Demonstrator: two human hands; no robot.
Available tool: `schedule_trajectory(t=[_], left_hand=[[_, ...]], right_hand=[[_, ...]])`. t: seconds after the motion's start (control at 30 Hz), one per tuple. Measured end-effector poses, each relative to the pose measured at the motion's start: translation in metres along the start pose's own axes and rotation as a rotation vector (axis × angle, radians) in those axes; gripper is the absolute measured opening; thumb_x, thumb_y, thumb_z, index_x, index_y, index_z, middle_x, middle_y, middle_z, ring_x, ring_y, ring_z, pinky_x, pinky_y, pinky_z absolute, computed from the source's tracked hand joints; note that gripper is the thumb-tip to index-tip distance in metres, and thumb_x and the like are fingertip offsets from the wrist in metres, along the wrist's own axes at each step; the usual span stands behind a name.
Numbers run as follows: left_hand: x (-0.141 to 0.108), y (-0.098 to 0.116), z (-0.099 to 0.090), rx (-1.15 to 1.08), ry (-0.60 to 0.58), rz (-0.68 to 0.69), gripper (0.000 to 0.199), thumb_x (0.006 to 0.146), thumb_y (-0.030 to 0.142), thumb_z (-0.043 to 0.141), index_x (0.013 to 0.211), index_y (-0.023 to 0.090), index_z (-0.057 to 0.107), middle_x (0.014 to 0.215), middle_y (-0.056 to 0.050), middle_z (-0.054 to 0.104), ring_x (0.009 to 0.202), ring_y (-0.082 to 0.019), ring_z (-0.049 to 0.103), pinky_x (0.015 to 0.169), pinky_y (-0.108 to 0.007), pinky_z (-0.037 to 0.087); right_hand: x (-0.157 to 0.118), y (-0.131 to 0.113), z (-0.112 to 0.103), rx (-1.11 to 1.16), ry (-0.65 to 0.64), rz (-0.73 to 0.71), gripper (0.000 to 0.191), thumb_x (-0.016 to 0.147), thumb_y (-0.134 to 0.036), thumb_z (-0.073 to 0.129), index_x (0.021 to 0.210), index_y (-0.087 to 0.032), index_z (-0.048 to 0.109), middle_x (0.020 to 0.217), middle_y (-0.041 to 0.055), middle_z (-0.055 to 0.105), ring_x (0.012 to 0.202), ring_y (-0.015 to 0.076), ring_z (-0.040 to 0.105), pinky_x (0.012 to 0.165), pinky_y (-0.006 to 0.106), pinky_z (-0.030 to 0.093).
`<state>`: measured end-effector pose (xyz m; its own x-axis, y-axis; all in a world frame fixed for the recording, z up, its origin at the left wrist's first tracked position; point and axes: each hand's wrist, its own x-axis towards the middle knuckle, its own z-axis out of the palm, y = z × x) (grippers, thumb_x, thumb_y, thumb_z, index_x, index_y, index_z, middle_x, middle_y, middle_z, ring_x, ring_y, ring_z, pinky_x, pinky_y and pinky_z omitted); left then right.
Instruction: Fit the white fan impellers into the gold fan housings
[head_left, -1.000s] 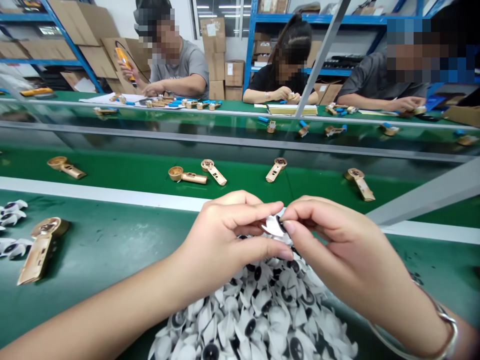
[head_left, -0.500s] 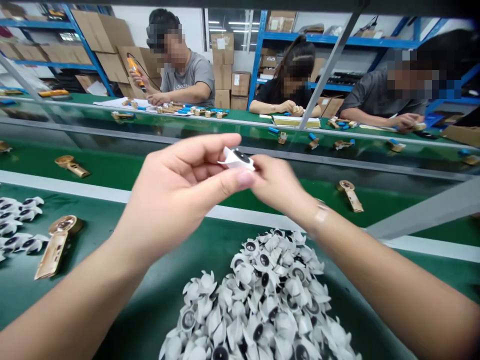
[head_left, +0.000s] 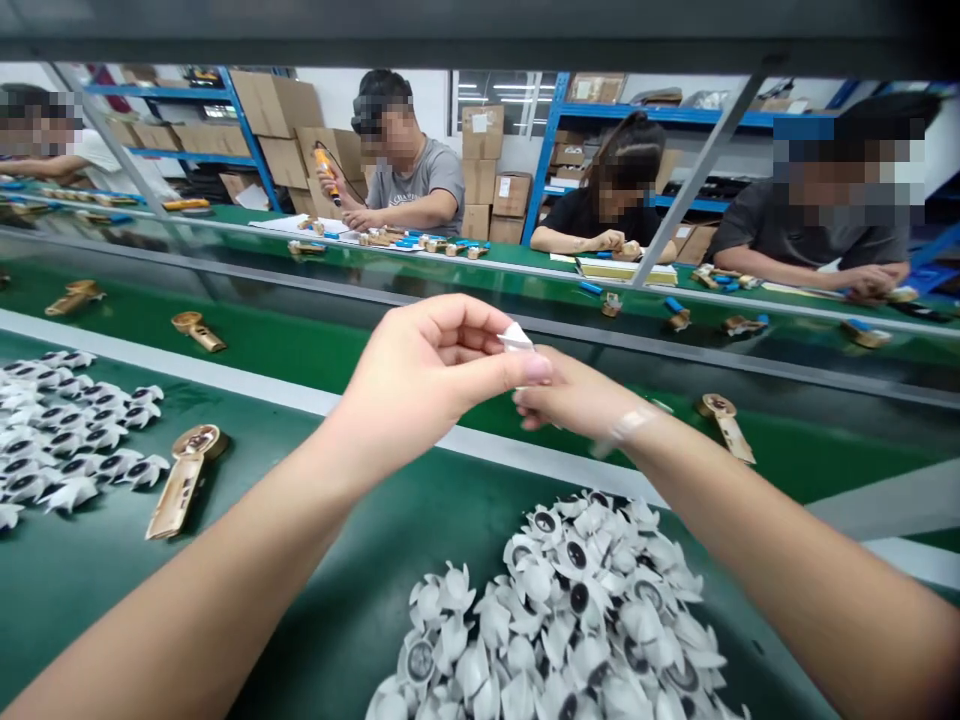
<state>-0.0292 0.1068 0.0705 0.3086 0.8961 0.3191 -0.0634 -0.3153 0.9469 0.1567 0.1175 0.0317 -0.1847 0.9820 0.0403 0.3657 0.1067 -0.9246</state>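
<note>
My left hand (head_left: 435,365) pinches a small white fan blade (head_left: 516,337) between thumb and fingers, above the far part of the bench. My right hand (head_left: 570,388) meets it from the right, its fingers curled in at the same fan blade and partly hidden behind the left thumb. Only a white tip of the blade shows between the hands. Below them lies a big heap of white fan blades (head_left: 592,610) with black hubs. A gold handheld-fan shell (head_left: 184,485) rests on the green bench left of my left forearm.
Rows of fan blades (head_left: 67,430) lie at the left. Beyond a white strip, a green conveyor (head_left: 277,345) carries more gold shells (head_left: 724,420). Metal posts (head_left: 697,170) and rails cross the view. Several people sit opposite; one holds an orange tool (head_left: 327,172).
The view has swung left and tilted up, so the scene sits further right and lower. The fan blade has turned between my hands, and its black hub no longer shows.
</note>
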Motion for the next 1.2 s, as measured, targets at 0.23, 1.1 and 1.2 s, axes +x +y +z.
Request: schedule_trajectory(t=[0.23,1.1,1.2], left_hand=[[-0.009,-0.017,0.028,-0.138,-0.084,-0.058,0.031,0.063,0.014,0.086,0.091,0.015,0.072,0.083,-0.003,0.077,0.08,-0.019,0.074,0.078,-0.03,0.062],[-0.018,-0.024,0.037,-0.244,-0.05,-0.307,0.06,0.055,0.015,0.091,0.112,0.014,0.073,0.091,-0.007,0.079,0.088,-0.025,0.075,0.087,-0.04,0.061],[-0.015,-0.027,0.034,-0.267,-0.098,-0.399,0.059,0.058,0.016,0.091,0.114,0.014,0.072,0.099,-0.009,0.078,0.095,-0.024,0.073,0.093,-0.038,0.057]], right_hand=[[-0.084,0.007,-0.018,-0.175,0.189,-0.154,0.016,0.096,-0.031,0.054,0.111,-0.025,0.053,0.073,-0.0032,0.051,0.058,0.0112,0.046,0.051,0.024,0.04],[-0.099,0.008,-0.006,-0.911,0.349,-0.523,0.057,0.091,-0.012,0.046,0.147,-0.014,0.034,0.127,0.0182,0.064,0.102,0.0285,0.069,0.073,0.037,0.061],[-0.101,0.01,-0.011,-0.976,0.332,-0.576,0.065,0.09,-0.012,0.046,0.152,-0.016,0.025,0.128,0.0183,0.064,0.099,0.0287,0.07,0.072,0.037,0.061]])
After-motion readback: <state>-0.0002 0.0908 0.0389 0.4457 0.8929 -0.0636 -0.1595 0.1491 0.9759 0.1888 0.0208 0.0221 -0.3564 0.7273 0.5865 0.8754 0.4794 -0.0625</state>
